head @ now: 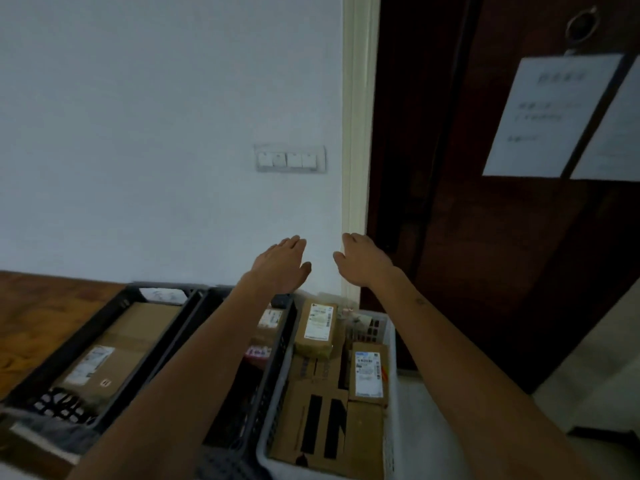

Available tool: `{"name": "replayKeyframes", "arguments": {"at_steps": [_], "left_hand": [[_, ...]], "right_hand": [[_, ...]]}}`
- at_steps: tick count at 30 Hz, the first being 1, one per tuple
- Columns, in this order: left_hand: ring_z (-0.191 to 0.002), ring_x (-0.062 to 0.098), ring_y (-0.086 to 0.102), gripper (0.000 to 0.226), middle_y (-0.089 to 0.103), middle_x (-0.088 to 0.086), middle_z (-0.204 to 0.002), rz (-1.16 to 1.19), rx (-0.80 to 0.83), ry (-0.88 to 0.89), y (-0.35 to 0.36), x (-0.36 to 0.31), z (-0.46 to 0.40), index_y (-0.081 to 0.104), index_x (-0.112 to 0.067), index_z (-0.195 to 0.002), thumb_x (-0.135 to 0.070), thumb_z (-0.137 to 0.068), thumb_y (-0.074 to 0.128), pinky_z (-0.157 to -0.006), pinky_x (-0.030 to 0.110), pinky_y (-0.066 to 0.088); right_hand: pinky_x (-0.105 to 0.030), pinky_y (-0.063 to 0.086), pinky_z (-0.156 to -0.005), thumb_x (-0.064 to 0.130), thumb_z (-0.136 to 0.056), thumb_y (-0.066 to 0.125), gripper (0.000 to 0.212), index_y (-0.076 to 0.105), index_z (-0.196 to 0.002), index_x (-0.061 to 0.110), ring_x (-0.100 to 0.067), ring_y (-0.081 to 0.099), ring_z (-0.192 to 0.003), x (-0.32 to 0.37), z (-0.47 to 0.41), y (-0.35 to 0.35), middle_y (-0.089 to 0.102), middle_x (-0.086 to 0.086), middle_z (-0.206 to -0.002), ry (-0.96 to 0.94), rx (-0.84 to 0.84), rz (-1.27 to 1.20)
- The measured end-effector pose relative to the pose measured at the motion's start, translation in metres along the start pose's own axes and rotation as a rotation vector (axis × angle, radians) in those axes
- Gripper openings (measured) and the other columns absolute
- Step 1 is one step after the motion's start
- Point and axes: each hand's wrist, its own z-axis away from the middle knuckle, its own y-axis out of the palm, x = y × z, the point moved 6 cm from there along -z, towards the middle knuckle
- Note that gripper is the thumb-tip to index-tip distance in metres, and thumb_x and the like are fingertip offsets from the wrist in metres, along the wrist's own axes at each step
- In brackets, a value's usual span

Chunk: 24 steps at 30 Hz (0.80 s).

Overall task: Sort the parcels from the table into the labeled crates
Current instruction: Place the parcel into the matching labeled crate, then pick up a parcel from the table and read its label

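Parcels sit in three crates below the arms; none in either hand. Left hand (pixel 282 263) & right hand (pixel 362 261) both reach fwd over the crates toward the wall (pixel 156 116), fingers spread, grip empty. No loose parcel shows and the desk is out of view, so next step prob means turning back to it. Do it well: read each label first, then lower the box flat, no tossing. Left black crate (pixel 69 351): one big flat box (pixel 121 351). Middle black crate (pixel 277 344): partly hidden by left arm, a few small parcels. White crate (pixel 391 358): packed w/ several boxes, one labeled box (pixel 317 329) on top, near full.
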Motion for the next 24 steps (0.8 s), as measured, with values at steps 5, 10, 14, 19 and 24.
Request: {"name": "replayKeyframes", "arguments": {"at_steps": [5,10,14,19,24], "left_hand": [[-0.152,0.024,0.019,0.06,0.015,0.006,-0.167,-0.007,-0.048,-0.051,-0.051,0.011,0.034,0.018,-0.011,-0.158,-0.038,-0.107,0.034,-0.122,0.04,0.023],[-0.153,0.022,0.016,0.059,0.011,0.003,-0.168,0.002,-0.105,-0.078,-0.091,0.033,0.068,0.016,-0.014,-0.16,-0.036,-0.108,0.032,-0.122,0.041,0.021],[-0.154,0.021,0.015,0.059,0.01,0.0,-0.168,0.03,-0.153,-0.12,-0.118,0.07,0.105,0.016,-0.017,-0.16,-0.038,-0.107,0.032,-0.123,0.042,0.02],[-0.152,0.022,0.022,0.059,0.017,0.001,-0.167,-0.008,-0.257,-0.255,-0.17,0.169,0.187,0.02,-0.017,-0.159,-0.038,-0.106,0.035,-0.121,0.043,0.025],[-0.151,0.023,0.026,0.058,0.021,0.001,-0.166,-0.053,-0.325,-0.409,-0.204,0.28,0.276,0.023,-0.017,-0.158,-0.038,-0.106,0.038,-0.12,0.045,0.03]], "right_hand": [[-0.045,0.041,-0.108,0.032,-0.108,0.034,0.048,0.036,-0.146,0.002,-0.031,0.041,-0.134,0.035,0.027,-0.05,0.043,-0.017,-0.148,-0.055,-0.092,0.06],[-0.044,0.038,-0.111,0.033,-0.109,0.033,0.052,0.032,-0.151,0.001,-0.032,0.036,-0.14,0.075,0.047,-0.073,0.038,-0.017,-0.154,-0.062,-0.119,0.069],[-0.045,0.035,-0.113,0.034,-0.109,0.034,0.054,0.031,-0.152,0.003,-0.032,0.034,-0.143,0.128,0.051,-0.081,0.037,-0.016,-0.156,-0.092,-0.145,0.072],[-0.044,0.031,-0.115,0.036,-0.109,0.034,0.055,0.029,-0.154,0.005,-0.031,0.032,-0.145,0.266,0.054,-0.067,0.035,-0.016,-0.158,-0.268,-0.137,0.022],[-0.045,0.031,-0.116,0.037,-0.109,0.035,0.056,0.028,-0.155,0.006,-0.031,0.032,-0.146,0.42,0.055,-0.041,0.033,-0.015,-0.159,-0.465,-0.116,-0.007]]}}
